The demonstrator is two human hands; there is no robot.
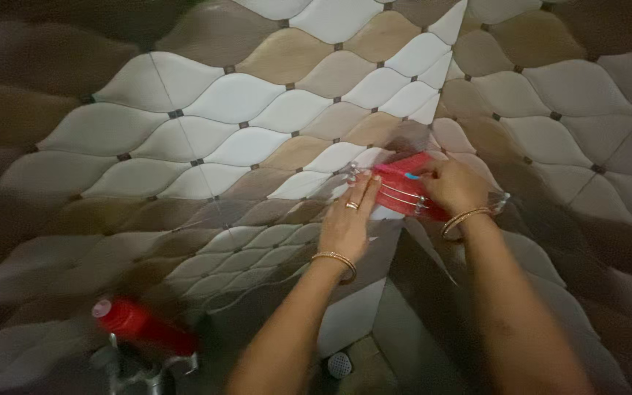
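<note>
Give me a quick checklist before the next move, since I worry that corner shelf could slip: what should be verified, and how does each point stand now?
1. Left hand on the glass corner shelf: ok, fingers rest on its front rail.
2. Right hand on the red cloth: ok, it presses the cloth onto the shelf.
3. Shelf fixed firmly to the tiled wall: cannot tell, the brackets are blurred.
4. Shelf free of loose items: cannot tell, the cloth and hands cover it.
5. Red bottle below, by the tap, clear of both arms: ok.
</note>
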